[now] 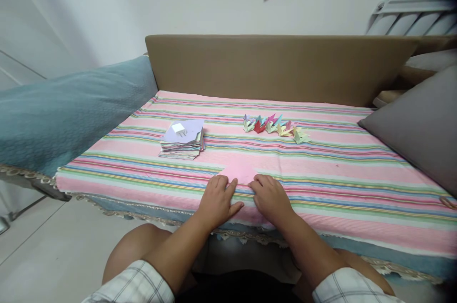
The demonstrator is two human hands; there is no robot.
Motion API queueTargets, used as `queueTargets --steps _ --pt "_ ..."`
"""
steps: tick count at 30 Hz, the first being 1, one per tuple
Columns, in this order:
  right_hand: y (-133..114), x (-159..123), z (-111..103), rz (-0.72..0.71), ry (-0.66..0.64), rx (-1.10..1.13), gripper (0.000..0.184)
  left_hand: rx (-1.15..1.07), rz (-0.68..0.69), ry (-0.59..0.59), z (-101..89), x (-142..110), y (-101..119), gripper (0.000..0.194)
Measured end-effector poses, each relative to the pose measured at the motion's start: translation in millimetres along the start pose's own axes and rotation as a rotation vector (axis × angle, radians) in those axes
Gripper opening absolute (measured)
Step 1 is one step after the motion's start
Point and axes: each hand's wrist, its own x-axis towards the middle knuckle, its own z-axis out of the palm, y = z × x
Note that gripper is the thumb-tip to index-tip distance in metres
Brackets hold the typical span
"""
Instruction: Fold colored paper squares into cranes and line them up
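Note:
A sheet of pink origami paper [238, 169], folded to a triangle with its point facing away from me, lies flat on the striped cloth near the bed's front edge. My left hand [217, 202] rests on its left corner, with the index finger on the near edge and the thumb spread away from it. At the right corner, the fingers of my right hand [272, 198] are bent and closed on the paper's edge; its thumb is mostly hidden.
Left of the paper stands a stack of coloured paper squares [182, 146] with a white plug adapter [179, 129] on top. Several folded paper cranes [273, 126] sit in rows farther back. A grey cushion [417, 126] leans at right; a brown headboard [278, 69] runs behind.

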Motion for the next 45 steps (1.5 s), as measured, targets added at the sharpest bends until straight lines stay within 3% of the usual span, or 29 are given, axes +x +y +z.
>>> queueTargets --steps 7,13,19,25,30,35,40,45 --pt "3 -4 0 0.023 0.025 0.014 0.025 0.007 -0.012 0.010 0.5 2 4 0.056" --pt "16 -6 -5 0.076 0.071 0.095 0.014 -0.009 -0.076 -0.004 -3.4 -5 -13 0.062" --pt "27 -3 -7 0.175 0.050 0.219 0.022 0.038 -0.222 0.039 -15.0 -9 -38 0.035" --pt "33 1 7 0.283 0.114 0.323 0.017 -0.088 -0.364 0.136 -5.4 1 -51 0.027" --pt "36 1 13 0.267 0.137 0.385 0.029 -0.114 -0.388 0.144 1.0 7 -47 0.035" --pt "36 0 13 0.245 0.184 0.496 0.017 -0.221 -0.354 0.211 5.0 8 -46 0.022" --pt "34 -2 12 0.088 0.259 0.522 0.006 -0.316 -0.309 0.309 6.4 11 -47 0.006" --pt "29 -6 8 0.030 0.250 0.401 0.018 -0.319 -0.276 0.340 7.2 16 -47 0.019"
